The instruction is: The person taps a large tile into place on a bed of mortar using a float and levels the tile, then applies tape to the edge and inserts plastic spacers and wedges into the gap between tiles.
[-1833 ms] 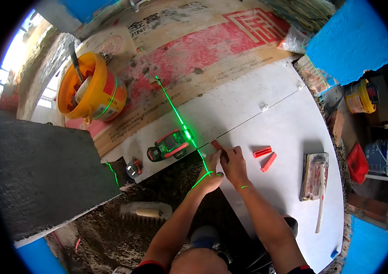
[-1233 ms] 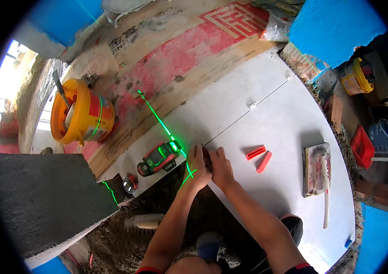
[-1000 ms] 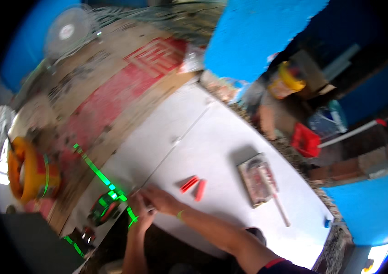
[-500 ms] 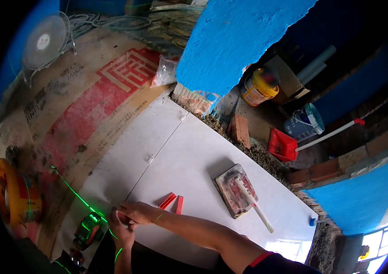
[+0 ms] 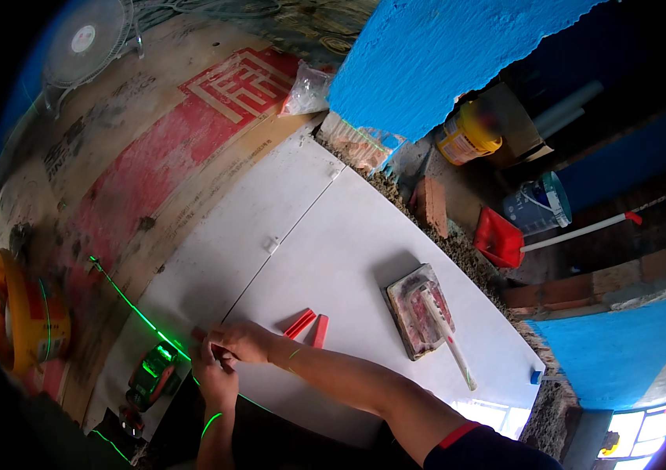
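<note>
My left hand (image 5: 215, 381) and my right hand (image 5: 244, 341) meet at the near end of the joint between two large pale tiles (image 5: 325, 258). Both sets of fingers are bent and pressed together; whatever they pinch is too small and hidden to make out. Just beyond my right wrist lie two red plastic wedges (image 5: 299, 323). White tile-levelling clips (image 5: 272, 244) stick up along the joint. Left of my hands, a laser level (image 5: 151, 377) throws a green line across the tile and floor. A square-headed tool with a white handle (image 5: 421, 312) rests on the right tile.
A yellow bucket (image 5: 43, 325) stands at the left, a fan (image 5: 86, 47) at the far left. Past the blue wall end (image 5: 443, 63) are loose bricks (image 5: 432, 205), a red dustpan (image 5: 499, 236), a grey bucket (image 5: 538, 205) and a yellow pail (image 5: 470, 133). Rough mortar borders the tiles.
The whole view has shifted slightly, with the tiles and far objects now further right. My hands stay together at the joint, with the fingers slightly rearranged.
</note>
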Demonstrator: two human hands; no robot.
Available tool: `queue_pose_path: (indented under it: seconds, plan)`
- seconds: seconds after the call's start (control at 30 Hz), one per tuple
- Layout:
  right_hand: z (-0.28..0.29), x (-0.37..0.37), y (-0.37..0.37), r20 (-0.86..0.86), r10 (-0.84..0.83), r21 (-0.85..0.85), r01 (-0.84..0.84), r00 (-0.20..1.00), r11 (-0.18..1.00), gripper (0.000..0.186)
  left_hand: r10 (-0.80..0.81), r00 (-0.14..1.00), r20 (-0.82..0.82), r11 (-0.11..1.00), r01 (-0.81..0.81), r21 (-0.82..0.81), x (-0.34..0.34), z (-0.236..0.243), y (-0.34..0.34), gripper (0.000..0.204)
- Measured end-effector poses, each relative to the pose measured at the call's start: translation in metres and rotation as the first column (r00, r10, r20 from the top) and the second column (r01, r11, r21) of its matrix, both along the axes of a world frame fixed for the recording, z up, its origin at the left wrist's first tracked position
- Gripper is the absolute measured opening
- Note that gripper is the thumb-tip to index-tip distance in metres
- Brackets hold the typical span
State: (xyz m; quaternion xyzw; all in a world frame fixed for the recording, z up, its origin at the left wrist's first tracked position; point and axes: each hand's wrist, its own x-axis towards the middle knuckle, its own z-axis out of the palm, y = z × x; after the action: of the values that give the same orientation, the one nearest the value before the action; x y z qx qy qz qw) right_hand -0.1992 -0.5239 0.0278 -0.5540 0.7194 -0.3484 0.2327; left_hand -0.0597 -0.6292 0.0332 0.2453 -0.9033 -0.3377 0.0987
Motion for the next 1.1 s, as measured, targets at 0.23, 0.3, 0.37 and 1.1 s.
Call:
queue_pose_path:
  seconds: [0.23,0.3,0.37,1.1]
  plan:
    - [-0.003,0.012,-0.011,0.049,-0.183,-0.038,0.185,0.982,0.982,0.025,-0.013,1.000,-0.027,1.000,0.013,0.003,-0.008,0.006,0.003,0.050]
    - [0.017,0.022,-0.010,-0.016,-0.211,-0.013,0.211,0.977,0.977,0.028,-0.088,0.991,0.099,0.981,0.103,-0.162,-0.010,0.015,0.004,0.053]
    - [0.043,0.035,0.005,-0.196,-0.167,0.168,0.201,0.966,0.965,0.034,-0.222,0.973,-0.069,0.927,0.188,-0.326,-0.010,0.025,0.009,0.072]
    - [0.010,-0.080,0.126,-0.252,-0.788,-0.049,0.805,0.562,0.591,0.025,-0.460,0.886,0.051,0.831,0.450,-0.328,-0.114,-0.015,0.049,0.074]
